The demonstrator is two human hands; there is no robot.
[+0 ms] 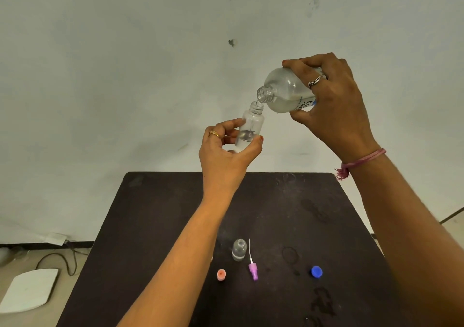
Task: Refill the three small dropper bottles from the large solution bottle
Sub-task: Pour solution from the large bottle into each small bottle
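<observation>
The right hand grips the large solution bottle, tipped, mouth at the neck of a small dropper bottle pinched by the left hand. Liquid appears to collect inside. Another small bottle stands on the table.

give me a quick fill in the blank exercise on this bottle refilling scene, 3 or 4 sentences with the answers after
1. The large solution bottle is gripped by the ____ hand.
2. The loose cap on the right of the dark table is ____ in colour.
3. The left hand holds a small clear bottle that is ____, mouth up.
4. The spray top with the thin white tube is ____ in colour.

Answers: right; blue; upright; purple
</observation>
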